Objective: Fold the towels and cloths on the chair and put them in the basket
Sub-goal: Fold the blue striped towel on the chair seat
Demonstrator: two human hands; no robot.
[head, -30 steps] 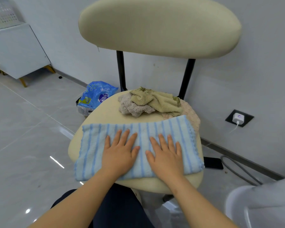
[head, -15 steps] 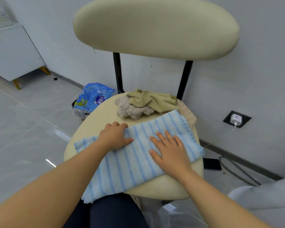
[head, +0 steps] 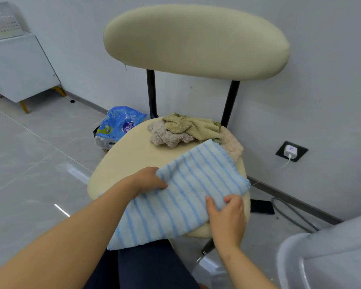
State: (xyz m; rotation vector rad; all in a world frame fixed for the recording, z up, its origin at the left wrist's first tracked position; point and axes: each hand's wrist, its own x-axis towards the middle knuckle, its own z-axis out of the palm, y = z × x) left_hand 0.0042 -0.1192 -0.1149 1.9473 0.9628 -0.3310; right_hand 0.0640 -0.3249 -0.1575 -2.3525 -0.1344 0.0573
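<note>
A blue-and-white striped towel (head: 188, 197) lies slantwise across the front of the cream chair seat (head: 129, 155), its near corner hanging over the edge onto my lap. My left hand (head: 148, 180) grips the towel's left edge with the fingers curled under it. My right hand (head: 227, 213) pinches the towel's right near edge between thumb and fingers. At the back of the seat lies a crumpled pile: an olive green cloth (head: 194, 126) on top of beige fluffy cloths (head: 169, 136). The white basket (head: 321, 257) shows at the lower right.
The chair's padded backrest (head: 196, 40) stands against a grey wall. A blue plastic pack (head: 119, 124) sits on the tiled floor left of the chair. A wall socket with a charger (head: 291, 151), a cable and a dark phone (head: 262, 207) lie right. A white cabinet (head: 19, 67) stands far left.
Both hands lay flat on the spread towel a second ago. The towel has turned slantwise; my left hand now grips its left edge and my right hand has slid back and pinched the right edge.
</note>
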